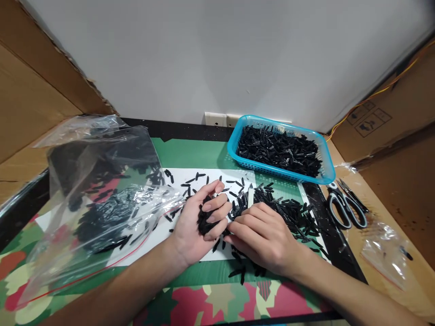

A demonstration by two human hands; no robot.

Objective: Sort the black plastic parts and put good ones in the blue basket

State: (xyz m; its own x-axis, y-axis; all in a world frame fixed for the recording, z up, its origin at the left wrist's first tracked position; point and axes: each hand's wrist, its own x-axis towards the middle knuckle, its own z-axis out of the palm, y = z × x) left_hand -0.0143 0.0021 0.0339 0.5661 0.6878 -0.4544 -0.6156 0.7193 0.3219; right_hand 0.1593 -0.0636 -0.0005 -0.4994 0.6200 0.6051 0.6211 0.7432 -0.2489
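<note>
Head view: left hand (pixel 195 222) closed on a clump of black pieces (pixel 205 222).
Right hand (pixel 263 231) curled just beside it, can't tell its grip; white stick (pixel 250 198) at its knuckles, loose black pile (pixel 288 215) beyond, blue basket (pixel 272 167) farther.

A bunch of slim black strips (pixel 205 220) is nestling in the curled left hand (pixel 192 226), standing out darkly from where I'm watching. Loose strips (pixel 295 216) are lying in a messy heap beyond the right hand (pixel 261 235), pointing every way.
</note>
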